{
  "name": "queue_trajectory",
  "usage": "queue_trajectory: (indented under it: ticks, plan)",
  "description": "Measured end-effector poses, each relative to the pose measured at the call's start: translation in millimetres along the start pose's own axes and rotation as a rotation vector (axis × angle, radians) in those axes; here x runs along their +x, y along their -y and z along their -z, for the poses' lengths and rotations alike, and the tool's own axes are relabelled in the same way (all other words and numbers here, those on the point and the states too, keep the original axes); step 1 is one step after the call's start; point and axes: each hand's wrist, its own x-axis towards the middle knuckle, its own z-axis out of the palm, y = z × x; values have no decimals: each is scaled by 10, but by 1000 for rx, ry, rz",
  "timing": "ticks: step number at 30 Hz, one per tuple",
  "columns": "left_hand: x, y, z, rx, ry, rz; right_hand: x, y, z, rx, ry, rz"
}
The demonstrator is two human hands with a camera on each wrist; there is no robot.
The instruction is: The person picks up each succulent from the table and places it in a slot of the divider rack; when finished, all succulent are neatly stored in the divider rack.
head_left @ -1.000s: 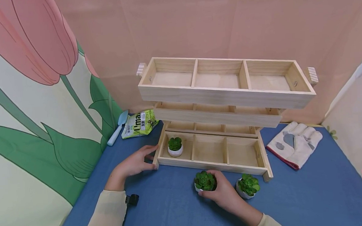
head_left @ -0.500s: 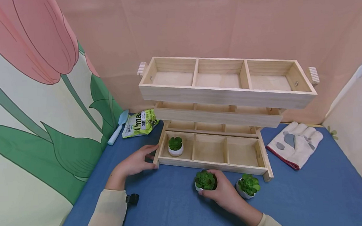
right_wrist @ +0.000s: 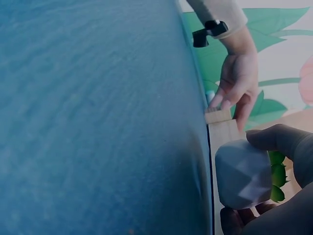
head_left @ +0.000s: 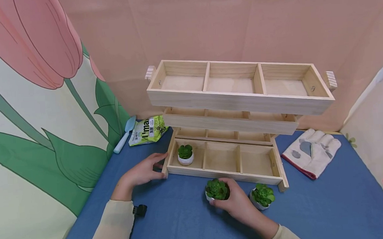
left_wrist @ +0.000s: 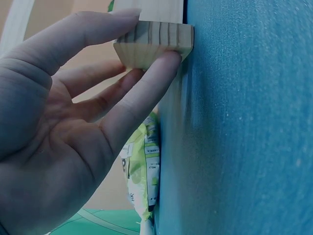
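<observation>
The right hand [head_left: 236, 203] pinches a white faceted pot [right_wrist: 243, 174] of green rosette succulent [head_left: 216, 189], just in front of the lowest tray [head_left: 194, 172] of a pale wooden tiered shelf [head_left: 230, 124]. From the head, leaves and fingers hide most of the pot; whether its base touches the blue cloth [head_left: 171, 221] is hard to tell. The left hand [head_left: 142, 172] pinches the shelf's left front end [left_wrist: 154, 35], some fingertips hidden behind the wood.
</observation>
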Motion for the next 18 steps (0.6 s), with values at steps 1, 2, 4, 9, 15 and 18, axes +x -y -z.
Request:
queue_trajectory:
  ticks: [1,2,4,9,15,18]
  plan:
    - [-1,-2,1,0,1,0,-2,8,3,1,-2,1]
    - [-2,-3,1,-1,2,2,-4,15,5,1,-5,3]
    - [-1,-3,1,-3,4,2,-5,29,10,-1,-11,7]
    - [3,10,1,-6,3,4,-8,64,30,-5,-15,15]
    - [4,21,-2,-4,2,-2,-27,108,64,3,-7,5]
    - [4,19,-2,-2,2,-4,-30,127,80,11,-9,2]
